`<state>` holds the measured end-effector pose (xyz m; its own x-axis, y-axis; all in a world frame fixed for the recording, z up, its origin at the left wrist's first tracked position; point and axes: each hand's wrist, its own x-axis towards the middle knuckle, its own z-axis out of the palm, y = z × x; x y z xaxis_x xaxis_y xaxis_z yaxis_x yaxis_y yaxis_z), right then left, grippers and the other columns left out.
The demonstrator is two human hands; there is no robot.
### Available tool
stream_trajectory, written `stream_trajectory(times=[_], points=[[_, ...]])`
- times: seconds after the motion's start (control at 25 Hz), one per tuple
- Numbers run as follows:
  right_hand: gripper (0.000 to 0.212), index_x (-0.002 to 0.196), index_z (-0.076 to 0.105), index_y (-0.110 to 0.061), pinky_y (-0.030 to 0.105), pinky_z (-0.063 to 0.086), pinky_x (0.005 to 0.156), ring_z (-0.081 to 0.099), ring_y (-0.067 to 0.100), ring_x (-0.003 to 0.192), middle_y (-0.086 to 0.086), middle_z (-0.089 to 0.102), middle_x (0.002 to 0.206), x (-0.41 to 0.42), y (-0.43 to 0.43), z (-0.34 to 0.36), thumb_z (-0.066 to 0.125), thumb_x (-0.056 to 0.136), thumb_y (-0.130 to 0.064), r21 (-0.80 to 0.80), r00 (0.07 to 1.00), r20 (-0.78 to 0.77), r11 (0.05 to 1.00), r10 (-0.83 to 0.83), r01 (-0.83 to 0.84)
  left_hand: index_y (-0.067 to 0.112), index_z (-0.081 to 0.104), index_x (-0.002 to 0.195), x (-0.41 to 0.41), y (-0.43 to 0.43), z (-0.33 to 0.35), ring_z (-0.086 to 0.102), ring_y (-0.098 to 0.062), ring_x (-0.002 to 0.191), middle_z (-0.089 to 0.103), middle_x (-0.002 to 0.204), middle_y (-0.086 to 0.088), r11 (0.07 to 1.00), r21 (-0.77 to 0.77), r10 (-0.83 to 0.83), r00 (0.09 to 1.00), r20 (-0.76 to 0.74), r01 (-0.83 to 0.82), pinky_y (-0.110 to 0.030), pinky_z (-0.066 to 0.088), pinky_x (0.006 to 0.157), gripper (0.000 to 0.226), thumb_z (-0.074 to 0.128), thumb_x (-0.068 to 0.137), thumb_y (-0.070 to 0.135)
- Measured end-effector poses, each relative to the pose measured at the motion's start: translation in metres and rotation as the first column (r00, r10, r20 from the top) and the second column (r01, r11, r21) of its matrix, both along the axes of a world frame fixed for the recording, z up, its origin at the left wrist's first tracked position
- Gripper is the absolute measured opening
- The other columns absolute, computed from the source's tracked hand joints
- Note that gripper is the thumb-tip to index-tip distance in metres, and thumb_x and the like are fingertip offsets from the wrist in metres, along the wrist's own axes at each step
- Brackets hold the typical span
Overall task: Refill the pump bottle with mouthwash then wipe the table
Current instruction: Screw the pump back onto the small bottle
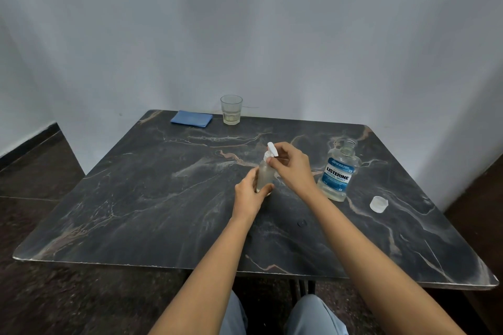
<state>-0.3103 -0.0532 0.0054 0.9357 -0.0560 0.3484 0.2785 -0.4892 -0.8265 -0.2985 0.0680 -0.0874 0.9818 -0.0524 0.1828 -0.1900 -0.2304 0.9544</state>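
A small clear pump bottle [265, 175] stands upright near the middle of the dark marble table [152, 198]. My left hand [250, 193] grips its lower body. My right hand [292, 167] pinches the white pump head [271, 150] at the bottle's neck. To the right stands the mouthwash bottle [339, 173], uncapped, with a blue label and a little pale liquid at the bottom. Its clear cap [378, 203] lies on the table further right. A folded blue cloth [191, 118] lies at the table's far edge.
A drinking glass [231, 109] with a little pale liquid stands at the far edge beside the cloth. A grey wall rises right behind the table. My knees show under the near table edge. Dark floor lies to the left.
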Motion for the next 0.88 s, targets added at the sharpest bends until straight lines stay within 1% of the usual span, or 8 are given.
stream_trajectory(times=[0.12,0.2,0.36,0.48,0.64,0.72,0.8,0.88], points=[[0.022,0.109,0.064,-0.015,0.019,0.049,0.087,0.062,0.008,0.097,-0.003,0.067,0.101,-0.0018,-0.0020,0.0011,0.059,0.088,-0.010,0.028,1.000,-0.021,1.000,0.000,0.001,0.017,0.056,0.127,0.0006,0.0006,-0.0016,0.064,-0.011,0.109,0.069,0.116,0.001,1.000,-0.003,-0.003,1.000,-0.005,0.003,-0.036,0.052,0.097,0.051,0.077,0.081,0.020],[0.028,0.113,0.063,-0.016,0.017,0.047,0.089,0.060,0.005,0.101,-0.005,0.066,0.105,-0.0026,-0.0044,0.0022,0.052,0.089,-0.005,0.045,0.999,-0.038,0.999,0.018,-0.017,0.018,0.057,0.126,0.0002,0.0008,-0.0012,0.064,-0.010,0.108,0.069,0.116,0.002,1.000,-0.008,-0.007,1.000,-0.001,0.007,-0.036,0.052,0.097,0.049,0.077,0.081,0.020],[0.038,0.123,0.056,-0.019,0.011,0.046,0.089,0.057,-0.003,0.109,-0.008,0.063,0.115,-0.0043,-0.0055,-0.0003,0.046,0.091,-0.001,0.079,0.991,-0.064,0.991,0.115,-0.110,0.020,0.057,0.124,-0.0011,0.0010,0.0018,0.064,-0.010,0.108,0.068,0.116,0.003,1.000,-0.009,-0.009,1.000,0.006,0.009,-0.033,0.052,0.097,0.047,0.076,0.082,0.019],[0.034,0.119,0.058,-0.018,0.017,0.048,0.090,0.061,0.002,0.105,-0.004,0.067,0.109,-0.0042,-0.0051,-0.0039,0.050,0.090,-0.002,0.105,0.997,-0.031,0.992,0.071,-0.067,0.020,0.057,0.123,-0.0009,0.0007,0.0015,0.064,-0.008,0.106,0.068,0.113,0.006,1.000,-0.017,-0.017,1.000,0.003,0.017,-0.032,0.052,0.096,0.046,0.077,0.081,0.019],[0.026,0.113,0.059,-0.016,0.018,0.046,0.083,0.063,0.008,0.093,-0.001,0.067,0.097,-0.0021,-0.0060,-0.0046,0.056,0.088,-0.008,0.124,0.999,-0.030,0.992,-0.015,0.019,0.020,0.058,0.122,-0.0003,0.0009,0.0010,0.064,-0.007,0.105,0.068,0.112,0.007,1.000,-0.021,-0.020,1.000,0.000,0.020,-0.031,0.052,0.095,0.046,0.077,0.080,0.018],[0.029,0.117,0.056,-0.017,0.016,0.044,0.085,0.060,0.006,0.100,-0.004,0.066,0.105,-0.0007,-0.0053,-0.0035,0.052,0.090,-0.006,0.123,0.998,-0.066,0.992,0.023,-0.015,0.020,0.057,0.123,-0.0003,0.0009,0.0009,0.064,-0.007,0.106,0.067,0.112,0.007,1.000,-0.024,-0.020,1.000,0.000,0.020,-0.031,0.052,0.096,0.047,0.077,0.080,0.017],[0.035,0.122,0.052,-0.020,0.018,0.044,0.091,0.057,0.003,0.110,-0.007,0.064,0.116,0.0006,-0.0044,-0.0022,0.047,0.092,-0.004,0.135,0.991,-0.100,0.988,0.093,-0.079,0.021,0.057,0.125,0.0002,0.0008,0.0004,0.064,-0.007,0.107,0.067,0.114,0.007,0.999,-0.026,-0.022,1.000,0.002,0.023,-0.030,0.051,0.096,0.048,0.077,0.081,0.017],[0.035,0.122,0.051,-0.023,0.020,0.045,0.093,0.058,0.004,0.111,-0.006,0.066,0.116,0.0024,-0.0043,-0.0036,0.047,0.093,-0.005,0.145,0.989,-0.104,0.985,0.106,-0.091,0.020,0.057,0.125,0.0001,0.0008,0.0005,0.064,-0.007,0.107,0.067,0.113,0.007,0.999,-0.030,-0.025,1.000,-0.002,0.025,-0.030,0.051,0.097,0.049,0.077,0.081,0.017]])
